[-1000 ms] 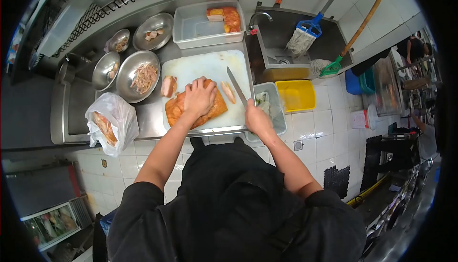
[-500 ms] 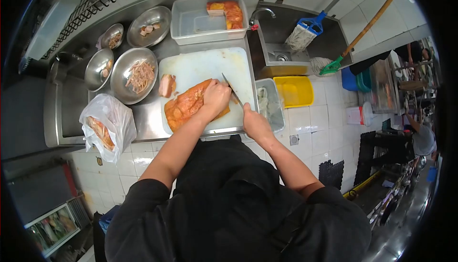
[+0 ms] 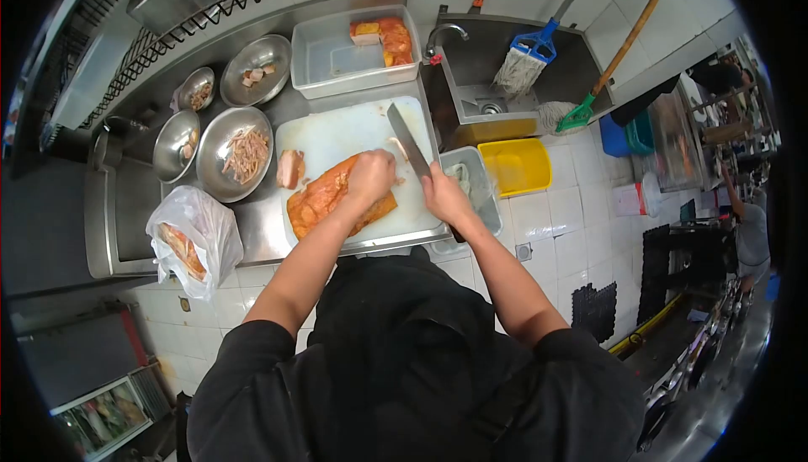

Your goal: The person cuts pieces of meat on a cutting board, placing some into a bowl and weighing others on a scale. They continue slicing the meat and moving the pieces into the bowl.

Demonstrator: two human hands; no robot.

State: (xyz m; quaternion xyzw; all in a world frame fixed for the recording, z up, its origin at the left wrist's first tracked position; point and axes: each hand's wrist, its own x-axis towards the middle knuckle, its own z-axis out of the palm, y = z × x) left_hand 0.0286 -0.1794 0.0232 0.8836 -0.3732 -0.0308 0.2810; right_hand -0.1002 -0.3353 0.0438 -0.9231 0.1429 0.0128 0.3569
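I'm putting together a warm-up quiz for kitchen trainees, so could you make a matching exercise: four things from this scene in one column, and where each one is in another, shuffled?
Things
1. knife
2. large slab of meat
3. thin strips of meat
4. mop with a blue head

Places
A. over the sink
B. in the right hand
C. in a steel bowl
D. partly under the left hand

Right pairs: 1-B, 2-D, 3-C, 4-A

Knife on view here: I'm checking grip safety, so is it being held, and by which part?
Yes, the knife is held in the right hand by its handle, which the fingers mostly hide; the blade extends clear of them.
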